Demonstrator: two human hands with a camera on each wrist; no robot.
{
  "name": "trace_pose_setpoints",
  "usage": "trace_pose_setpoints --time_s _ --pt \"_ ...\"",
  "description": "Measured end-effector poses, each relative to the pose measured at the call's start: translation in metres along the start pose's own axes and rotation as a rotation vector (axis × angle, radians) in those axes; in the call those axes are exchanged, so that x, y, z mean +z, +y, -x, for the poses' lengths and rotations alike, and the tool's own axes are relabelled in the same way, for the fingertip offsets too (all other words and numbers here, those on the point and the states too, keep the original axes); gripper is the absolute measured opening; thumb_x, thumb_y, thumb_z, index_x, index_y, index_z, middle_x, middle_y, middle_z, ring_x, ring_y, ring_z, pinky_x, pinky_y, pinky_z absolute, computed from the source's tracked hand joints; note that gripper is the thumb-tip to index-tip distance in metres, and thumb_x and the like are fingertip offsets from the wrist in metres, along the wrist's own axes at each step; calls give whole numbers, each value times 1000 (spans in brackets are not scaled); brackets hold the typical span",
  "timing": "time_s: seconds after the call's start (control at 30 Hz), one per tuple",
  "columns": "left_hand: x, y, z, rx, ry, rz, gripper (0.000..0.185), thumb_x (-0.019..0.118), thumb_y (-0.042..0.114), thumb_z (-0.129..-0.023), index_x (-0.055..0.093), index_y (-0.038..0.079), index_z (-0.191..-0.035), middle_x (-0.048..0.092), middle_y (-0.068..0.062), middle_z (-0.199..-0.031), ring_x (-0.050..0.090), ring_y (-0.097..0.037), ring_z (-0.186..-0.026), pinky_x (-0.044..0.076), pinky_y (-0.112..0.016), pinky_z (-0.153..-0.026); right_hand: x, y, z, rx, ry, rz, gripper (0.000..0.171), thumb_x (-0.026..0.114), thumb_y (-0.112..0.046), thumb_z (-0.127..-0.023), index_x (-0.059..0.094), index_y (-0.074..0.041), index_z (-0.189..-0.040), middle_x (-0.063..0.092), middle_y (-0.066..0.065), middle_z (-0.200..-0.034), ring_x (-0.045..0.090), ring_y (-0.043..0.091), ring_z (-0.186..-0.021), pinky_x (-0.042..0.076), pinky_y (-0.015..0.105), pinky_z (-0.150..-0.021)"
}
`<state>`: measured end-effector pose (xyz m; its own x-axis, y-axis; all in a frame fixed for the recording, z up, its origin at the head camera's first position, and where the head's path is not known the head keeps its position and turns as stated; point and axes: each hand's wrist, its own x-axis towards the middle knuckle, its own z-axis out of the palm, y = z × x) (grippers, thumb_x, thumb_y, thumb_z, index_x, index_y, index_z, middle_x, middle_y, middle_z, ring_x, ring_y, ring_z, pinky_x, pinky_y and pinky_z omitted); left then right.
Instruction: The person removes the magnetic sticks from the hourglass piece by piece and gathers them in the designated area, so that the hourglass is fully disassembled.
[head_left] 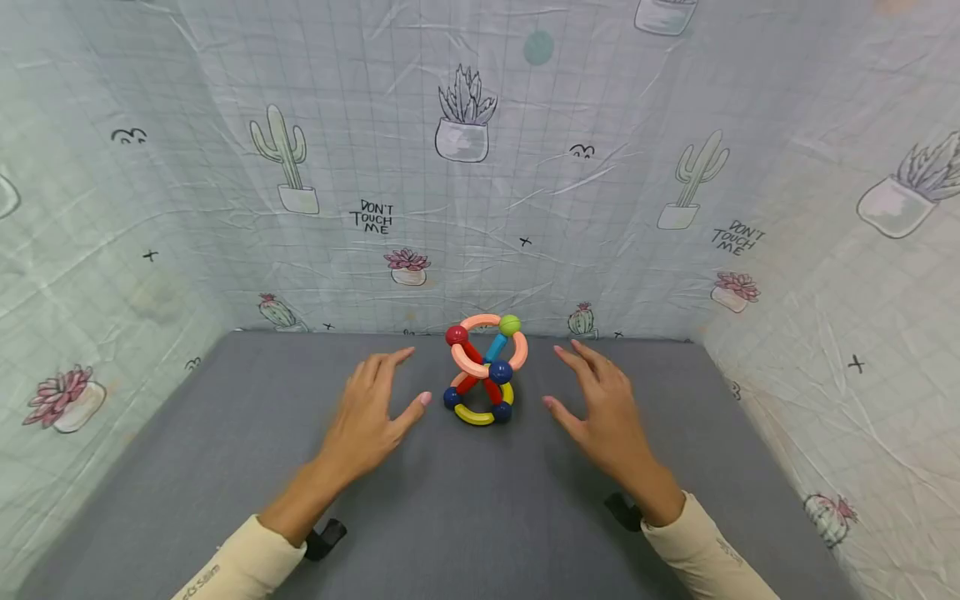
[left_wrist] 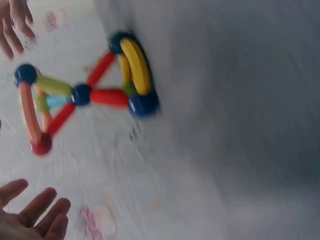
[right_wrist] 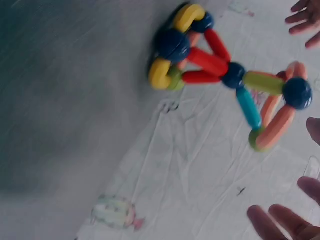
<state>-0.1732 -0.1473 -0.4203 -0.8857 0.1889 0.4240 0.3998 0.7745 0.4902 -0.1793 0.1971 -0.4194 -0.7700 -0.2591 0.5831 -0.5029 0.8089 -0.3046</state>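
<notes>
Surface: flat grey table [head_left: 450,517], matt, felt-like covering, uniform colour, lightly shaded toward the near edge; bounded at the back and on both sides by upright walls, meeting them in straight seams

Resting directly on it, one item: toy structure of rods and balls [head_left: 486,371], standing upright near the back edge, roughly centred left to right. Base: ring of curved yellow pieces joined by dark blue balls, lying flat on the grey. From the base rise straight red rods to a dark blue ball at mid-height; above that, blue and green rods, curved pink-orange pieces, a red ball and a green ball at the top
</notes>
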Motion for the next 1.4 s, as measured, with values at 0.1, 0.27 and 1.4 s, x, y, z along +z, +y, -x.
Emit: trace_pose_setpoints --time_s 0.1,0.27,1.4 --pt "13 15 -3 -60 11 170 70 75 40 -100 44 15 -158 60 -12 -140 59 -31 -125 51 -54 -103 7 -9 -5 -27 -1 -58 73 89 -28 -88 58 -13 -152 55 18 -156 55 39 -139 42 70 -110" --pt "34 35 -13 -185 10 428 73 74 38 -101 33 19 -159 63 -10 -137 65 -30 -122 55 -51 -105 18 -20 -13 -82 14 -125 67 90 -22 -87 62 -11 -147 59 15 -151 58 36 -134 49 59 -102" --pt "83 64 -37 -389 173 947 69 76 13 -99 30 16 -151 72 -19 -101 61 -19 -71 55 -21 -68 49 -35 -37 -168 -10 -128 49 90 -15 -85 74 -16 -131 74 4 -131 62 25 -125 51 49 -104"
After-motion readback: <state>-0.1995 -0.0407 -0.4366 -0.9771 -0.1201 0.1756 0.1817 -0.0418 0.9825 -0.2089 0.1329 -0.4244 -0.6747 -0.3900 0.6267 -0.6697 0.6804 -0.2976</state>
